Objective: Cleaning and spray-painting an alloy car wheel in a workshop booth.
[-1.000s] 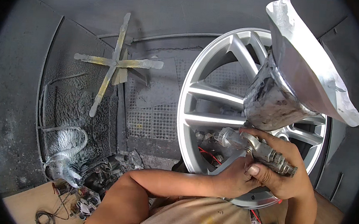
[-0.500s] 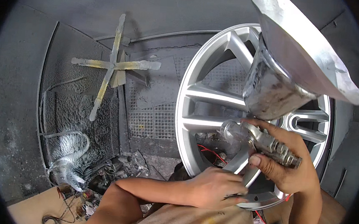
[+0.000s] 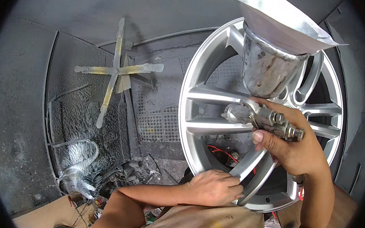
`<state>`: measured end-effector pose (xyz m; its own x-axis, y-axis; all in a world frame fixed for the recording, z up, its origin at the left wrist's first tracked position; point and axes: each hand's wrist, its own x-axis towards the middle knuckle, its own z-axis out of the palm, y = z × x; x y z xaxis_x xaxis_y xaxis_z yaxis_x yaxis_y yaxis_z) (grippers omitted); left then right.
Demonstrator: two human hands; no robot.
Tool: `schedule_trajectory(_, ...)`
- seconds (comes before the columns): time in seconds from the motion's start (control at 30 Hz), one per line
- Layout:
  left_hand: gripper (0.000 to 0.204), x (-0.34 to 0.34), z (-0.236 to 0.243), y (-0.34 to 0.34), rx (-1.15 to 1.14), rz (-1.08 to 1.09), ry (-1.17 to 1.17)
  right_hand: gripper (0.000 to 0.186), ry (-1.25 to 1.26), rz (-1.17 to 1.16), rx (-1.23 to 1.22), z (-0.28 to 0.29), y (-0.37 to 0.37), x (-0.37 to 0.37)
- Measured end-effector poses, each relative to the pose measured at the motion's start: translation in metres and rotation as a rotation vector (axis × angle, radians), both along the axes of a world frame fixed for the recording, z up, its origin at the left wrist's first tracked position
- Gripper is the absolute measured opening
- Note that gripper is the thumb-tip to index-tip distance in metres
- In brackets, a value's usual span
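Note:
My right hand (image 3: pixel 299 141) is wrapped around a metal spray gun (image 3: pixel 262 117), its nozzle toward the left. On top of the gun sits a paint-smeared metal cup (image 3: pixel 268 69), with a white paper sheet (image 3: pixel 286 21) standing out of its mouth. Behind the gun is a silver alloy wheel (image 3: pixel 186 127) with double spokes. At the wheel's lower left edge, my left hand (image 3: pixel 214 188) closes its fingers around the rim beside a spoke. Part of the wheel is hidden behind the gun, cup and right forearm.
A cross-shaped stand (image 3: pixel 115 70) with yellow and grey arms is at the left. Below it are a rough, paint-crusted panel (image 3: pixel 82 124) and a bent hose (image 3: pixel 91 145). A red cable (image 3: pixel 222 150) shows through the wheel. Crumpled scraps (image 3: pixel 138 170) lie low near the panel.
The gun and cup have moved slightly up and left, and the cup stands more upright. My left hand has shifted a little left onto the rim. The wheel appears turned.

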<state>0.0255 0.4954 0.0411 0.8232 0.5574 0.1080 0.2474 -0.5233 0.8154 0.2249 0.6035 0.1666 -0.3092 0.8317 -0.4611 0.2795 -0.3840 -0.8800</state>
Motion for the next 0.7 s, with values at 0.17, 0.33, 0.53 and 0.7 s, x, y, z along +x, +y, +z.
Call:
schedule_trajectory(0.17, 0.02, 0.001, -0.002, 0.0, 0.008, -0.006, -0.034, 0.046, -0.016, 0.022, -0.041, 0.0, 0.003, 0.0)
schedule_trajectory(0.33, 0.021, 0.0, -0.003, 0.0, 0.021, -0.02, -0.02, 0.046, -0.044, 0.02, -0.035, -0.001, -0.003, -0.002)
schedule_trajectory(0.53, 0.02, -0.001, -0.007, -0.003, 0.038, -0.008, -0.007, 0.048, 0.021, 0.08, -0.073, -0.003, -0.002, 0.002)
schedule_trajectory(0.7, 0.02, 0.003, -0.004, -0.002, 0.033, -0.007, -0.019, 0.048, 0.049, 0.066, -0.034, -0.007, -0.006, 0.003)
